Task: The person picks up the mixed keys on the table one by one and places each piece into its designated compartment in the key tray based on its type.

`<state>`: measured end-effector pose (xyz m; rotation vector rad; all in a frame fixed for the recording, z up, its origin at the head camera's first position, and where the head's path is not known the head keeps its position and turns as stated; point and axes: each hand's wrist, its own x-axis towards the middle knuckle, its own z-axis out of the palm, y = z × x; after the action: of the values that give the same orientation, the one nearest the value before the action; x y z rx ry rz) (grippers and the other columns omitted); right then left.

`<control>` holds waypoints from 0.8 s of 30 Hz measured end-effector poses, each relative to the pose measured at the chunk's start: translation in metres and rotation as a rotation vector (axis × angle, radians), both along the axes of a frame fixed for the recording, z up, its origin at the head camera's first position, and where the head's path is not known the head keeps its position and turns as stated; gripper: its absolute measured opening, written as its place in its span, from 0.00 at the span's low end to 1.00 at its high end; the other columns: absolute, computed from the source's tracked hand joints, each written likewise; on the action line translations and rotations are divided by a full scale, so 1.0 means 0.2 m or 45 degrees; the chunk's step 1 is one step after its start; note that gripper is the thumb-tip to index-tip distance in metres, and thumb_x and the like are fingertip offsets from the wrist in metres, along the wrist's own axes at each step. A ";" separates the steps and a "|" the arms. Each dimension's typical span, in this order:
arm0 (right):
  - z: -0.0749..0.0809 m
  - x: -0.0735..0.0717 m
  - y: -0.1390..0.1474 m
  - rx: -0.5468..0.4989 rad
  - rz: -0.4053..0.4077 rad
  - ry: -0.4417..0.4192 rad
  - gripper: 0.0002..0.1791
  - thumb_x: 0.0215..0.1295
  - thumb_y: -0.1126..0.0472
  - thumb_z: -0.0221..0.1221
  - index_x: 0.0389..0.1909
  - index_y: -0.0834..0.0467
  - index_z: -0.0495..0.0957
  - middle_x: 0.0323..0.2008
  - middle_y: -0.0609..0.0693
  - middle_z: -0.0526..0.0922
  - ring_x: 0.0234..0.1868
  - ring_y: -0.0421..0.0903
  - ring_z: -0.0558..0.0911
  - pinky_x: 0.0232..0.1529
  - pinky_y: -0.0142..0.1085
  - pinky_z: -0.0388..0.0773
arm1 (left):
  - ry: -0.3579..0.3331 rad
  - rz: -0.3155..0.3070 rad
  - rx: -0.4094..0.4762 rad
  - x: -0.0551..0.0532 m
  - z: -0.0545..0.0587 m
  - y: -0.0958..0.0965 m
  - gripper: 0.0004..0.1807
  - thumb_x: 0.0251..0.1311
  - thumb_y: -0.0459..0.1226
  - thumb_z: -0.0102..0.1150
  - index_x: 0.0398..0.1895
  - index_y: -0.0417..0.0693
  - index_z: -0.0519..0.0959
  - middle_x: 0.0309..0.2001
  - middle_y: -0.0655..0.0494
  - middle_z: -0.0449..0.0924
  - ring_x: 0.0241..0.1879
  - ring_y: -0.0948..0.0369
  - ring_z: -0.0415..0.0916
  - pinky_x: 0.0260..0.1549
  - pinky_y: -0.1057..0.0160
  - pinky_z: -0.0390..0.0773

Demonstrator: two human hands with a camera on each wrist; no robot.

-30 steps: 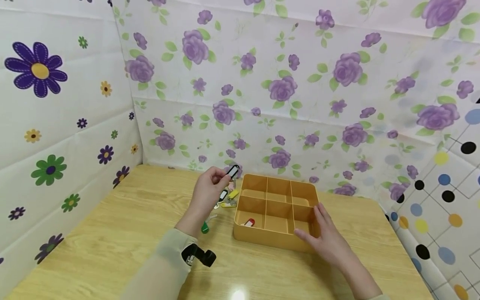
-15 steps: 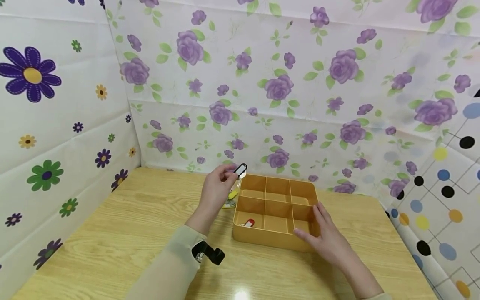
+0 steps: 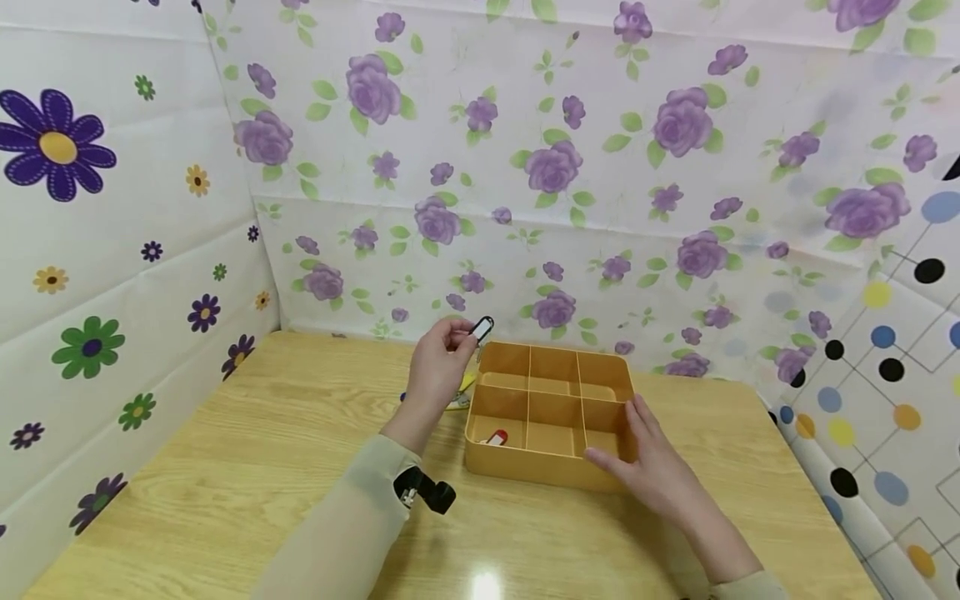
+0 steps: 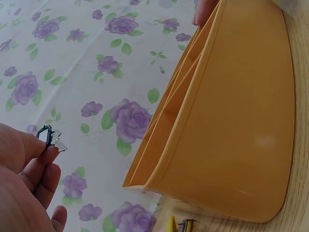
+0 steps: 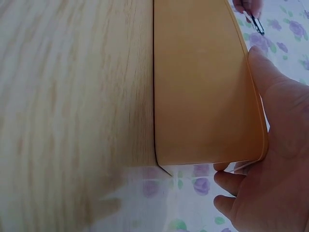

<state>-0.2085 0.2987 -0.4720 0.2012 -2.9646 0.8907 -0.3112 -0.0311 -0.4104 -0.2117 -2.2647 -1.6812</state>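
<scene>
My left hand [image 3: 437,367] pinches a black-framed key tag [image 3: 482,330] with a white label, near the box's back left corner. In the left wrist view a small silver key [image 4: 59,141] hangs from the tag's ring, and the other fingers curl loosely below. An orange six-compartment organizer box [image 3: 540,467] stands on the table. At its front right corner, my right hand [image 3: 660,467] holds the box, thumb on the front rim and fingers along the right side. A red key tag [image 3: 497,437] lies in the front left compartment.
Left of the box, partly hidden behind my left hand, lie yellow key tags [image 3: 467,382] and keys. A bit of blue [image 3: 402,397] shows beside my left wrist. Flower-patterned cloth [image 3: 360,250] hangs behind the wooden table [image 3: 300,467].
My left hand has moved right with the black key tag, from over the loose tags to near the box's back left corner. The right hand stays on the box.
</scene>
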 end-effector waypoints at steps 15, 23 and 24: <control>-0.02 -0.01 -0.01 -0.003 0.009 0.025 0.67 0.74 0.27 0.63 0.89 0.66 0.38 0.89 0.64 0.35 0.84 0.76 0.49 0.76 0.73 0.55 | -0.058 0.002 -0.187 -0.12 -0.08 0.07 0.08 0.79 0.35 0.65 0.55 0.43 0.85 0.41 0.54 0.89 0.37 0.55 0.83 0.36 0.58 0.79; -0.01 0.00 -0.01 0.006 0.002 0.025 0.67 0.74 0.26 0.62 0.89 0.65 0.38 0.89 0.64 0.35 0.84 0.76 0.49 0.75 0.74 0.57 | -0.027 0.015 -0.242 -0.15 -0.06 0.09 0.06 0.78 0.35 0.66 0.52 0.46 0.86 0.39 0.56 0.89 0.35 0.56 0.83 0.36 0.57 0.79; -0.01 0.00 -0.01 0.007 0.000 0.026 0.67 0.74 0.26 0.62 0.89 0.65 0.38 0.89 0.64 0.35 0.84 0.76 0.49 0.75 0.74 0.57 | -0.022 0.014 -0.246 -0.15 -0.06 0.09 0.06 0.78 0.35 0.66 0.52 0.45 0.86 0.40 0.55 0.89 0.36 0.56 0.83 0.37 0.56 0.79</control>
<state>-0.2093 0.2970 -0.4737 0.2091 -2.9482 0.8755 -0.3412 -0.0136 -0.4219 -0.2285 -2.4368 -1.4640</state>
